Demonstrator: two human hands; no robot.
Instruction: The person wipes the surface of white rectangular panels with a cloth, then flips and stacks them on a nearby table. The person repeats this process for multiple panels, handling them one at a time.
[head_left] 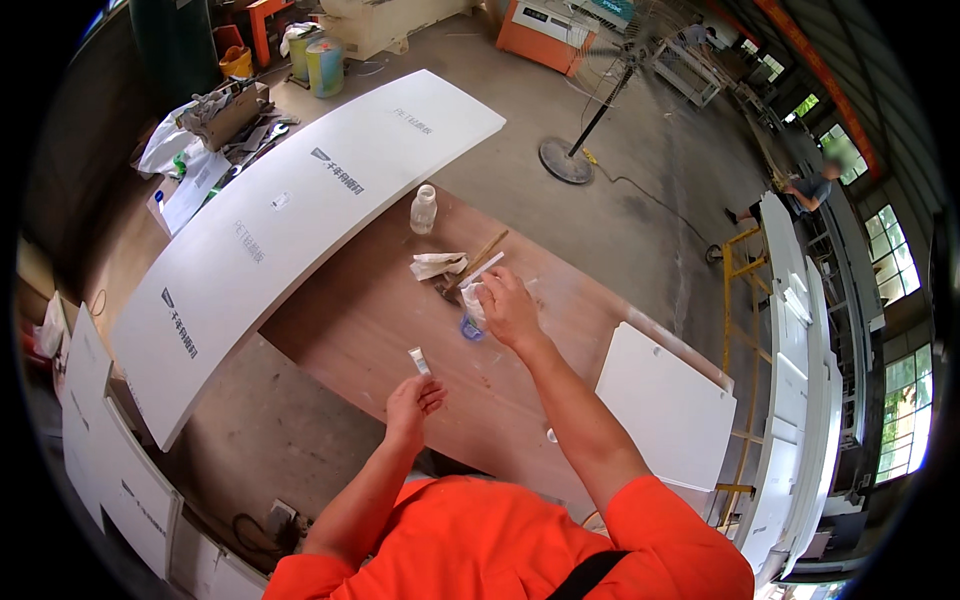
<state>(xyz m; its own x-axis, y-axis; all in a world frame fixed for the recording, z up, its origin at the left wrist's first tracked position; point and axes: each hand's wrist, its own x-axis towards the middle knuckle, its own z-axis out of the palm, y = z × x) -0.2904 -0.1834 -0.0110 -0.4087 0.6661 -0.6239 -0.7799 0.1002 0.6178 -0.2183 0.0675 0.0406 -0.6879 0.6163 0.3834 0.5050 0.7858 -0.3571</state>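
Observation:
My left hand point(408, 408) holds a small white tube point(419, 361) upright over the near edge of a brown wooden tabletop point(380, 330). Across the table, the fingers of my right hand point(510, 308) are closed at a crumpled white wrapper point(474, 303) that has a blue part at its lower end. Its exact kind is unclear. Just beyond lie a brown wooden stick point(488, 250), a thin white strip point(482, 270) and a crumpled white cloth point(438, 265). A clear bottle point(423, 212) stands near the table's far corner.
A long white panel point(300, 205) stretches along the table's left side. White square boards point(667, 405) lie at its right end. Beyond stand a pedestal fan point(600, 115) and a yellow frame point(740, 270) beside stacked panels point(790, 390). Another person point(812, 190) is at the far right.

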